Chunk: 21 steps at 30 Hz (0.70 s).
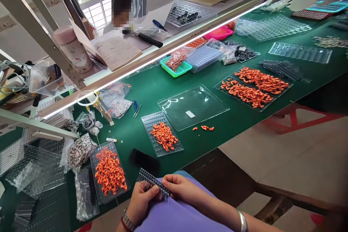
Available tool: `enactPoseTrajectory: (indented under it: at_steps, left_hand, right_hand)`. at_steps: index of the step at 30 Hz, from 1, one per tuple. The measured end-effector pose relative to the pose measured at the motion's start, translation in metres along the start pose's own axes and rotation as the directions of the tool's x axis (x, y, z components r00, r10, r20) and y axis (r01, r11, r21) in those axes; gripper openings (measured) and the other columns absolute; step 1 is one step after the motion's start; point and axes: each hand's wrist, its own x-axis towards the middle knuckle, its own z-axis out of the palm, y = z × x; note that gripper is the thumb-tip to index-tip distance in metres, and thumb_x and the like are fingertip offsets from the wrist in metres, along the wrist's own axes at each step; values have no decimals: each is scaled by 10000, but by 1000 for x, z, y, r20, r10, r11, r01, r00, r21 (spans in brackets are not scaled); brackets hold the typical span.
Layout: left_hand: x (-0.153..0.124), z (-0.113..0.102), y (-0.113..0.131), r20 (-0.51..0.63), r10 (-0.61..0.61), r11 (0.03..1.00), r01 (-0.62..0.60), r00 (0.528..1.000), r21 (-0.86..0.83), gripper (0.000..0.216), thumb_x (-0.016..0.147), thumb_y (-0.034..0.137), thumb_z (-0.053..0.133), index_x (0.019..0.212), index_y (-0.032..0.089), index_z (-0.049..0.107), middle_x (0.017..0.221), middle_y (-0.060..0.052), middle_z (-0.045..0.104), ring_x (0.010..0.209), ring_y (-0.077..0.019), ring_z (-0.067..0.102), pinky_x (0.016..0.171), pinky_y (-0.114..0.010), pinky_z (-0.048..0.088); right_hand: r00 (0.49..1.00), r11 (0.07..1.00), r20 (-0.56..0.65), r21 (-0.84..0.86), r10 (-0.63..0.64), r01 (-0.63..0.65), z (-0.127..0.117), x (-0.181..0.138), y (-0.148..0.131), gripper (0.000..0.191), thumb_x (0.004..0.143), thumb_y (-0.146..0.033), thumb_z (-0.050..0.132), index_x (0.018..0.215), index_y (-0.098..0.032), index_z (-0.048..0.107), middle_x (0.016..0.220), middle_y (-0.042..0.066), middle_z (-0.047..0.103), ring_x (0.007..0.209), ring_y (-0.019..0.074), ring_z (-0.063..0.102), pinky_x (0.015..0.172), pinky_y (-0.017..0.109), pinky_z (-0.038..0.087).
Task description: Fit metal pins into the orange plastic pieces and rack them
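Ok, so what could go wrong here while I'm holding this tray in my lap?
The stack of grid trays is pinched between your left hand and right hand off the table edge, so it could slip to the floor. The black phone lies close to the table's edge and might get knocked off. The loose orange parts beside the clear tray could scatter.

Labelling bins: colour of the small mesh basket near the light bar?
Green basket, clearest in the head view.
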Motion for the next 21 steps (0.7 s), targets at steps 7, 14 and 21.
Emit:
enactPoseTrajectory:
  at_steps: [7, 14, 21]
  left_hand:
    - [1, -1, 5, 1, 0, 999, 0, 1000, 45, 442, 637, 529, 830, 647, 105, 708, 609, -33, 639, 572, -123, 499, 601, -252, 377]
    - [2, 0, 4, 4, -21, 999, 21, 1000, 33, 447, 621, 525, 844, 596, 110, 680, 570, -20, 613, 558, -114, 485, 590, -249, 364]
    - [4, -5, -2, -80, -65, 996, 60, 995, -72, 453, 586, 526, 866, 632, 117, 679, 596, -24, 652, 573, -120, 543, 620, -253, 426]
  right_hand:
    - [1000, 1000, -9, -25, -10, 10, -2, 6, 10, 528, 666, -689, 710, 701, -202, 509, 582, -84, 444, 492, 88, 347, 524, 243, 245]
    - [999, 999, -26, -49, -21, 19, -1, 9, 12, 524, 678, -691, 696, 701, -199, 518, 586, -73, 480, 484, 88, 357, 510, 242, 240]
    - [993, 996, -99, -66, -66, 60, 4, -1, -6, 517, 665, -698, 692, 671, -218, 499, 544, -77, 452, 498, 101, 354, 509, 249, 233]
